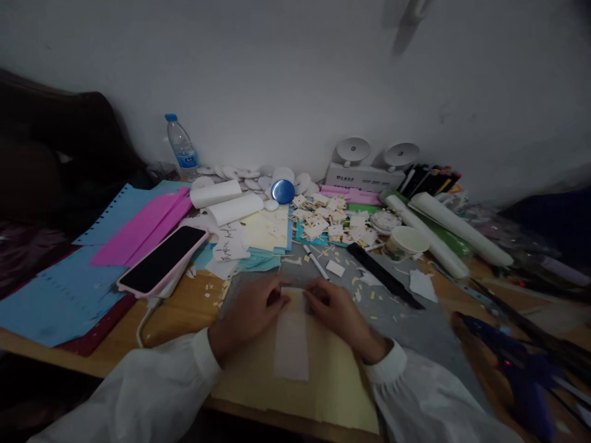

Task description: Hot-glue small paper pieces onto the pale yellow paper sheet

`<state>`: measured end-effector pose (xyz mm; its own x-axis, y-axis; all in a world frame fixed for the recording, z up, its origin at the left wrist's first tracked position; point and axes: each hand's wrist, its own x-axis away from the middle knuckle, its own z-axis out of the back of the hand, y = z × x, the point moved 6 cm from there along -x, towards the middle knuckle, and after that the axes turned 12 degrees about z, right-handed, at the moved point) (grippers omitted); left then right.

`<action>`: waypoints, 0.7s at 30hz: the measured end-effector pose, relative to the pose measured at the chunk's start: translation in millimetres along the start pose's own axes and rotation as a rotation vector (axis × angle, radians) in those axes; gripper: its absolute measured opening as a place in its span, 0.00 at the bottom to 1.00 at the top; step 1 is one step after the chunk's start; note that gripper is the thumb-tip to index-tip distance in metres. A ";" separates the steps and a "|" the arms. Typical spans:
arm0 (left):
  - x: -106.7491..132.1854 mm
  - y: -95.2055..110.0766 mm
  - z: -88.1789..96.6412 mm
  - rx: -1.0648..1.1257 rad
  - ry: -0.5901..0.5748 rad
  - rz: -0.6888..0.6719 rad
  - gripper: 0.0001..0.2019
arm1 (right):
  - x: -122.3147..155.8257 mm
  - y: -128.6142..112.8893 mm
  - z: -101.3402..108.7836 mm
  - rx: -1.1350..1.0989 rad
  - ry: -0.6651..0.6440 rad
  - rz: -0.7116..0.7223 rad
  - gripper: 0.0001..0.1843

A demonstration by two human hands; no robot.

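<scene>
Pale strip (292, 347); far end between left grip (252, 309), right grip (339, 311); atop yellow sheet (335, 391)

Craft table (191, 317), coloured paper (143, 232), markers (434, 179)

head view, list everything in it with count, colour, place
sheet: 1, yellow, front centre
strip: 1, white, on sheet
mat: 1, grey, centre
table: 1, brown, underneath
wall: 1, grey, behind
phone: 1, black and pink, left
papers: several, blue and pink, left
bottle: 1, clear, back left
rolls: 4, white, two each side
discs: many, white, back centre
shiny disc: 1, blue, back centre
small squares: many, cream, centre
box: 1, white, back right
round dishes: 2, white, above box
pens: many, black, back right
cup: 1, mostly white, right
marker: 1, white, on mat
long object: 1, black, on mat
glue gun: 1, blue, front right
left grip: 1, white-sleeved, at strip
right grip: 1, white-sleeved, at strip
</scene>
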<state>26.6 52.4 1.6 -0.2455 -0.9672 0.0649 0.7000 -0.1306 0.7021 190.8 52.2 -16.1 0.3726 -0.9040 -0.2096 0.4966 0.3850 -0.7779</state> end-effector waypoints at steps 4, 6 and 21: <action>-11.0 3.4 3.2 -0.096 0.005 -0.042 0.13 | -12.4 2.2 3.1 0.064 -0.027 0.022 0.07; -12.6 5.6 6.7 -0.125 0.024 -0.070 0.12 | -15.7 4.0 3.7 0.086 -0.034 0.022 0.07; 39.0 26.6 -13.3 -0.554 -0.132 -0.390 0.20 | -12.8 11.0 2.5 0.174 0.006 -0.027 0.07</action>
<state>44.6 8.4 13.4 -0.6039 -0.7970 -0.0084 0.7749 -0.5896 0.2277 193.5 68.5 -20.5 0.3528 -0.9155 -0.1934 0.6352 0.3861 -0.6689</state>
